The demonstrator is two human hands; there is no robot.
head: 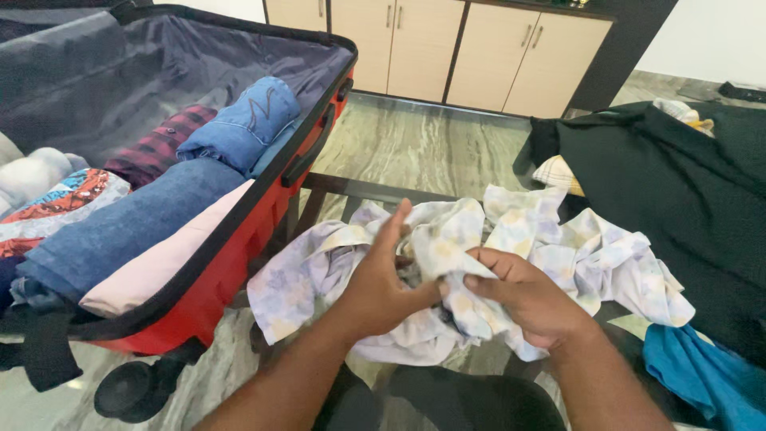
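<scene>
Pale, blotchy-printed cloth [447, 263] lies crumpled on the glass tabletop [375, 191], its long axis running from nine to three o'clock, directly ahead of both hands. From the head view, the left hand [381, 283] is half closed, fingers pointing toward twelve, gathering a fold; the right hand [523, 295] pinches the same bunch, thumb and fingers shut on fabric. Both sit equally near. A red suitcase [239, 263] full of rolled clothes stands open at ten o'clock; a dark garment [678, 191] lies at two.
</scene>
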